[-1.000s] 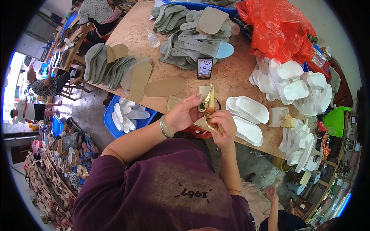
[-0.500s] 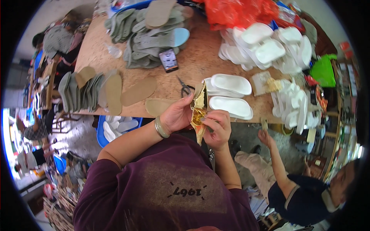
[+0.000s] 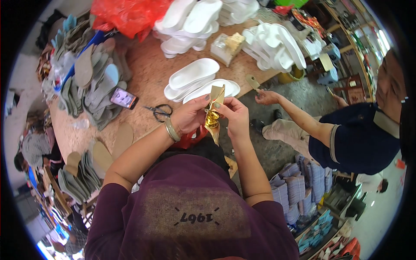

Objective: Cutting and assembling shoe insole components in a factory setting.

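Observation:
A shiny gold piece (image 3: 212, 120) with a pale tan side is held upright in front of my chest, its lower end narrowing to a point. My left hand (image 3: 190, 115) pinches its left edge near the top. Thumb and fingers of my right hand (image 3: 235, 117) close on its upper right side. White shoe soles (image 3: 194, 73) lie on the table just beyond my hands, some stacked. Black-handled scissors (image 3: 161, 113) rest left of my left hand, beside a lit phone (image 3: 124, 98).
Grey-green insoles (image 3: 97, 93) pile up at the left of the wooden table (image 3: 143, 78). White soles (image 3: 275, 45) and a red plastic bag (image 3: 130, 17) sit farther back. On the right, another person's hand (image 3: 267, 97) holds a small tan piece (image 3: 251, 81).
My view has swung right, so the table has shifted left and turned. My right hand has moved up the gold piece to near its top; my left hand still grips it.

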The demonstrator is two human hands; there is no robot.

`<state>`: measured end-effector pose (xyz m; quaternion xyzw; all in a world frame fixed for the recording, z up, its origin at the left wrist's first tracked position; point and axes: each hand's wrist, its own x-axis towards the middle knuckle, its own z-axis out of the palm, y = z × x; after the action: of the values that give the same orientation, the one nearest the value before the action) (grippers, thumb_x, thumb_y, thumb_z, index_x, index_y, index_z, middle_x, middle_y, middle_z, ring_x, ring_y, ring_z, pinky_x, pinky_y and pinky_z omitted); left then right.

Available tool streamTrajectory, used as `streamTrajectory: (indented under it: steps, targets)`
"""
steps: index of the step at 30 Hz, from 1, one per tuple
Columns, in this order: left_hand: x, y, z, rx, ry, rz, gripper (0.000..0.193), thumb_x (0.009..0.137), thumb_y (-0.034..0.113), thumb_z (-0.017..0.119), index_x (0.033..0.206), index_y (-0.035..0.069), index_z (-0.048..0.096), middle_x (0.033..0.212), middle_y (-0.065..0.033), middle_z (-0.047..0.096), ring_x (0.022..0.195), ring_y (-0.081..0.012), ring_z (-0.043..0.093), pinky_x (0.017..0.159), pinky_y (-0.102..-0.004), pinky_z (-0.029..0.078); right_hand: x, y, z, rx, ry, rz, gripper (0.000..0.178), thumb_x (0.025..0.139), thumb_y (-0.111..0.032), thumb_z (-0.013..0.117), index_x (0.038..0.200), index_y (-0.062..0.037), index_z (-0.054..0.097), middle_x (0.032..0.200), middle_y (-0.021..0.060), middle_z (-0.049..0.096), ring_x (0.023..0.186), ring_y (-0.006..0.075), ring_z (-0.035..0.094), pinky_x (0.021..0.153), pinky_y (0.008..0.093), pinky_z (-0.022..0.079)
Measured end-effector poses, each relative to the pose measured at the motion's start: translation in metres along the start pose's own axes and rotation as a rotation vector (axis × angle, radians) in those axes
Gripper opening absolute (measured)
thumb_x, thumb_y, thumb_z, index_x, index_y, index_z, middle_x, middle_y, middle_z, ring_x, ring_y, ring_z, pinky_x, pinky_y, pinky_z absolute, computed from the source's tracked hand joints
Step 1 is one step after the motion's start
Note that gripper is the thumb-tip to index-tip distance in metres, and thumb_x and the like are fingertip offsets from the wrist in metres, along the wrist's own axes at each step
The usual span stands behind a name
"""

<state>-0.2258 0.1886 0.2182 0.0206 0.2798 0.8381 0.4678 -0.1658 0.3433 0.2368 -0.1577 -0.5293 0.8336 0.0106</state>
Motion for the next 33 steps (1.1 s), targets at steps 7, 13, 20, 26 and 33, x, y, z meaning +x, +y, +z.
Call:
streamTrajectory:
  steps: [7, 13, 20, 26, 33]
  targets:
    - [0.043, -0.015, 0.010, 0.042, 0.015, -0.098, 0.037, 0.102, 0.027, 0.045, 0.128, 0.001, 0.050, 0.113, -0.0106, 0.063, 0.103, -0.0222, 0.063, 0.094, -0.0375, 0.049, 0.017, 0.009, -0.033, 0.095, 0.273, -0.034, 0.012, 0.087, -0.012, 0.068, 0.079, -0.0050, 0.064, 0.067, -0.0027, 0.060, 0.051, 0.0022, 0.047, 0.045, 0.0164, 0.033]
    - [0.059, -0.024, 0.018, 0.015, -0.051, -0.156, 0.039, 0.103, 0.030, 0.044, 0.128, 0.001, 0.050, 0.111, -0.0116, 0.064, 0.100, -0.0232, 0.064, 0.092, -0.0379, 0.050, 0.011, -0.005, -0.057, 0.242, 0.203, 0.037, 0.020, 0.093, -0.021, 0.062, 0.080, -0.0065, 0.066, 0.067, -0.0029, 0.059, 0.054, 0.0043, 0.049, 0.050, 0.0197, 0.036]
    - [0.063, -0.029, 0.021, -0.049, -0.074, -0.189, 0.039, 0.103, 0.030, 0.044, 0.130, 0.002, 0.049, 0.117, -0.0103, 0.061, 0.104, -0.0222, 0.062, 0.093, -0.0381, 0.050, -0.006, -0.016, -0.065, 0.108, 0.097, 0.002, 0.019, 0.089, -0.015, 0.065, 0.101, -0.0006, 0.063, 0.087, 0.0017, 0.067, 0.063, 0.0066, 0.057, 0.058, 0.0206, 0.046]
    - [0.073, -0.034, 0.050, 0.072, 0.134, -0.175, 0.042, 0.102, 0.033, 0.047, 0.132, 0.005, 0.047, 0.118, -0.0064, 0.059, 0.110, -0.0216, 0.057, 0.097, -0.0369, 0.047, 0.030, 0.017, -0.115, 0.821, 0.184, 0.169, 0.016, 0.091, -0.017, 0.056, 0.096, -0.0045, 0.064, 0.083, 0.0044, 0.065, 0.056, 0.0102, 0.056, 0.045, 0.0213, 0.041]
    - [0.087, -0.044, 0.077, 2.171, -0.139, 0.645, 0.053, 0.081, 0.009, 0.059, 0.132, 0.017, 0.051, 0.109, -0.0083, 0.052, 0.101, -0.0246, 0.054, 0.082, -0.0387, 0.042, 0.061, 0.013, -0.163, 1.420, -0.123, 0.060, 0.014, 0.093, -0.018, 0.054, 0.094, -0.0045, 0.059, 0.068, 0.0010, 0.048, 0.049, 0.0088, 0.037, 0.040, 0.0196, 0.028]
